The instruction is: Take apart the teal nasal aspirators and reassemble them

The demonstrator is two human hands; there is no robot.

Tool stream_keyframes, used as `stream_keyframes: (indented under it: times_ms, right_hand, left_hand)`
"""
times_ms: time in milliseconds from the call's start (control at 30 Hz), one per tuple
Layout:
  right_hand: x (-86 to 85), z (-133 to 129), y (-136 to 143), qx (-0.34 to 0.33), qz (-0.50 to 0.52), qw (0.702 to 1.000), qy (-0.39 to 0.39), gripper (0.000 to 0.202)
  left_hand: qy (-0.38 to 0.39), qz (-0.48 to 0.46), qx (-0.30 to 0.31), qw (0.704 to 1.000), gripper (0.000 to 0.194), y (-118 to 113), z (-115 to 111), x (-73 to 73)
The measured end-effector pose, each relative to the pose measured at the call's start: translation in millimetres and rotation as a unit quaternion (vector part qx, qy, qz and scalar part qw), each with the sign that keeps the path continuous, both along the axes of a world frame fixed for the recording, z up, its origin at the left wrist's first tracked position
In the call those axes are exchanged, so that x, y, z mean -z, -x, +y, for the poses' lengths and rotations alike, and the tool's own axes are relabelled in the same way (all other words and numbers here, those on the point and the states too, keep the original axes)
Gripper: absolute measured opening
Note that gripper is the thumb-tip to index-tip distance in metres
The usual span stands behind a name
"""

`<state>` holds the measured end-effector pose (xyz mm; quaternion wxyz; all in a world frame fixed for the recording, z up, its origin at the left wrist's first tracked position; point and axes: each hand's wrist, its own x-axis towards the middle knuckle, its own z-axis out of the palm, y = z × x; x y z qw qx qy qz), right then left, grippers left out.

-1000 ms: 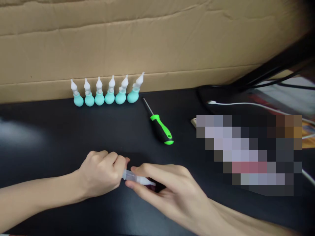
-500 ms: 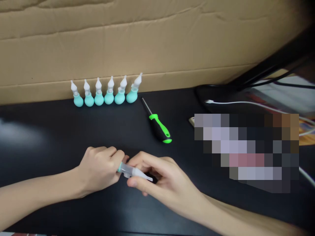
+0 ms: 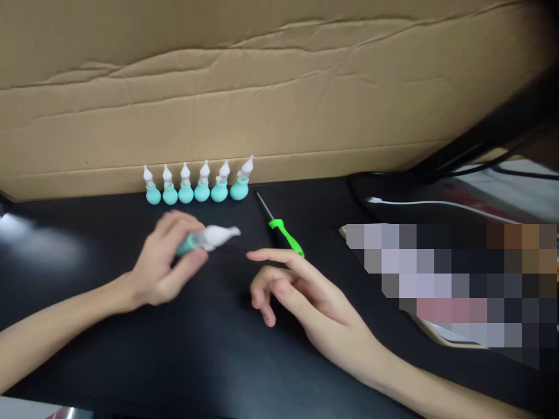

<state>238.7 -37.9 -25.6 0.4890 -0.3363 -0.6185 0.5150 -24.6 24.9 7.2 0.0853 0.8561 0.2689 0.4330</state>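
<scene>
My left hand (image 3: 163, 262) is closed around the teal bulb of a nasal aspirator (image 3: 213, 235), held above the black table. Its clear neck and white tip stick out toward the right, slightly blurred. To the right, my right hand (image 3: 301, 291) holds nothing; its index finger is stretched out and the others are loosely curled, apart from the aspirator. Behind my hands, several matching aspirators (image 3: 201, 189) stand in a row with their tips up, the rightmost one leaning right. A screwdriver (image 3: 286, 235) with a green and black handle lies just beyond my right hand, which covers its handle end.
A cardboard wall (image 3: 262, 116) rises behind the row of aspirators. On the right lie a white cable (image 3: 419, 202), a black cable (image 3: 393, 174) and a flat item with its surface blurred out. The black table (image 3: 196, 361) stretches beneath my hands.
My right hand has let go of the aspirator's tip and opened. My left hand has lifted the aspirator up and to the left. The view has tilted upward slightly.
</scene>
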Motion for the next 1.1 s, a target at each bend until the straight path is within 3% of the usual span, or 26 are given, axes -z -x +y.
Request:
stream_keyframes:
  times_ms: [100, 233, 300, 400, 633, 900, 1100]
  right_hand:
    - [3.3, 2.7, -0.7, 0.004, -0.032, 0.999, 0.015, 0.04]
    - [7.0, 6.6, -1.2, -0.001, -0.043, 0.999, 0.019, 0.042]
    - [7.6, 7.6, -1.3, -0.003, -0.046, 0.999, 0.018, 0.043]
    - [7.2, 7.8, -1.9, -0.005, -0.055, 0.998, 0.019, 0.045]
    - [7.1, 7.9, -1.7, -0.022, -0.082, 0.996, 0.026, 0.051]
    - [8.5, 8.9, 0.9, -0.035, -0.111, 0.992, 0.055, 0.062]
    - [9.5, 10.0, 3.3, -0.045, -0.12, 0.99, 0.051, 0.059]
  left_hand:
    - [-0.032, -0.056, -0.068, 0.996, 0.037, 29.7, 37.0, -9.3]
    - [-0.05, -0.159, -0.142, 0.976, 0.049, 71.7, 86.6, -11.2]
    - [-0.003, -0.156, -0.148, 0.977, 0.058, 91.8, 105.0, -8.6]
    - [0.129, -0.138, -0.156, 0.97, 0.065, 116.2, 122.4, -1.8]
    - [0.279, -0.153, -0.154, 0.935, 0.045, 129.4, 138.0, 16.0]
    - [0.309, -0.173, -0.136, 0.925, 0.057, 124.3, 138.4, 19.3]
    - [0.318, -0.186, -0.141, 0.919, 0.057, 126.2, 138.9, 20.6]
